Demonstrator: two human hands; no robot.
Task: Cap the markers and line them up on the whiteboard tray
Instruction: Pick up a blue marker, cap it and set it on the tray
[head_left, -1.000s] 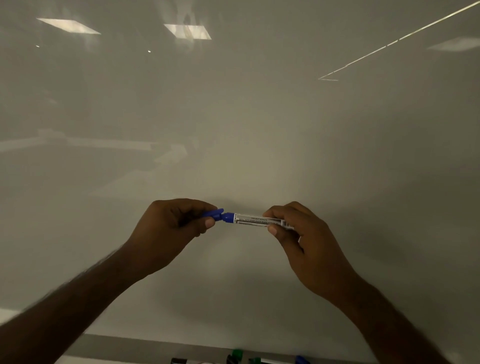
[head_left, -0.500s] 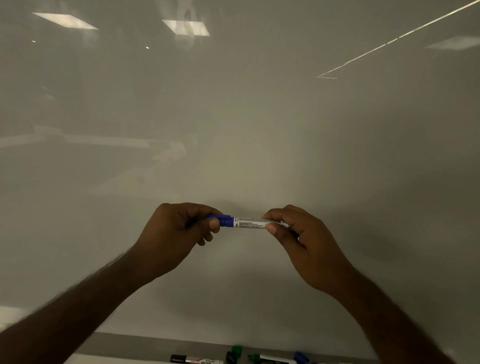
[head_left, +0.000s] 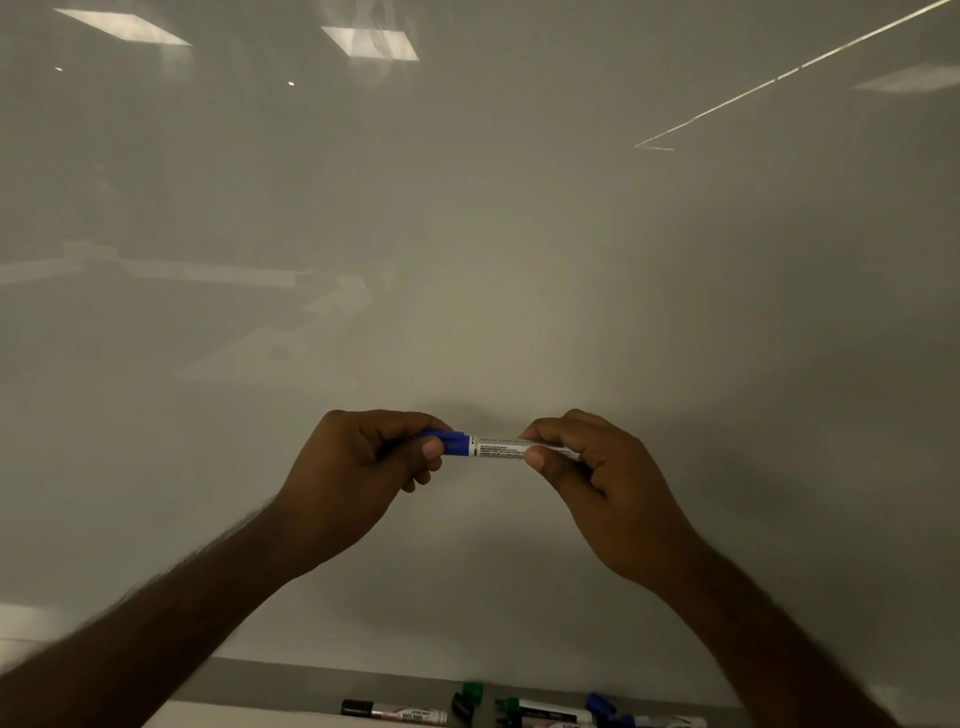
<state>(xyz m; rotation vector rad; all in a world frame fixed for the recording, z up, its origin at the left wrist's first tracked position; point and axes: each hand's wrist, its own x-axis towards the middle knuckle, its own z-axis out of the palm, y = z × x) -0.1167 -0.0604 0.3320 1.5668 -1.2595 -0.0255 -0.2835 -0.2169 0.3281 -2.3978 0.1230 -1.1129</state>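
I hold a blue marker (head_left: 501, 448) level in front of the whiteboard. My left hand (head_left: 358, 467) pinches its blue cap (head_left: 453, 442), which sits flush on the white barrel. My right hand (head_left: 597, 478) grips the other end of the barrel. Low in the frame, the whiteboard tray (head_left: 291, 680) carries a black marker (head_left: 395, 711), a green marker (head_left: 540, 707), a loose green cap (head_left: 471, 693), a loose black cap (head_left: 461, 707) and a blue cap (head_left: 601, 704) beside another marker partly cut off by the frame edge.
The glossy whiteboard (head_left: 467, 260) fills most of the view and reflects ceiling lights. A thin diagonal line (head_left: 779, 78) crosses its upper right.
My two hands moved together, and the blue cap slid fully onto the marker tip; the gap seen earlier is gone. The view tilted slightly down, showing more of the tray.
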